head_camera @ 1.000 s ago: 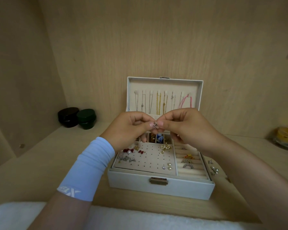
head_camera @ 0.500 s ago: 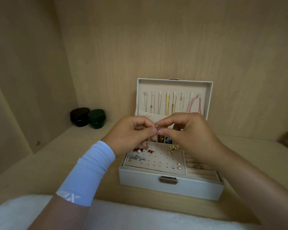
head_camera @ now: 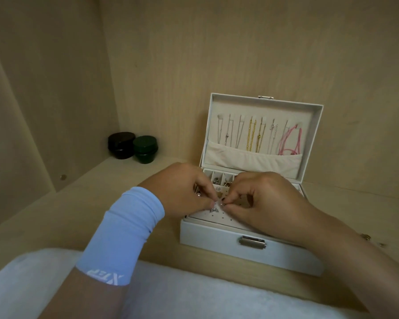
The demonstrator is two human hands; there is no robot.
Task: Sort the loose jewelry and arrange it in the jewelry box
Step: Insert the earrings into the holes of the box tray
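A white jewelry box (head_camera: 217, 236) stands open on the wooden shelf, its lid upright with several chains and a pink cord (head_camera: 290, 141) hanging inside. My left hand (head_camera: 182, 192) and my right hand (head_camera: 263, 201) meet low over the perforated earring panel (head_camera: 219, 217). A small silver earring (head_camera: 214, 209) sits at the panel under my left fingertips, which pinch it. My right thumb and finger pinch something tiny beside it, too small to make out. My hands hide most of the tray; a few small compartments (head_camera: 219, 178) show behind them.
Two dark round jars, one black (head_camera: 121, 145) and one green (head_camera: 145, 148), stand in the back left corner. A few loose small pieces (head_camera: 366, 237) lie on the shelf right of the box. A white fluffy cloth (head_camera: 194, 293) covers the near edge.
Both hands have dropped from in front of the lid down onto the earring panel, carrying the silver earring with them. The view has shifted left, so the box sits further right.
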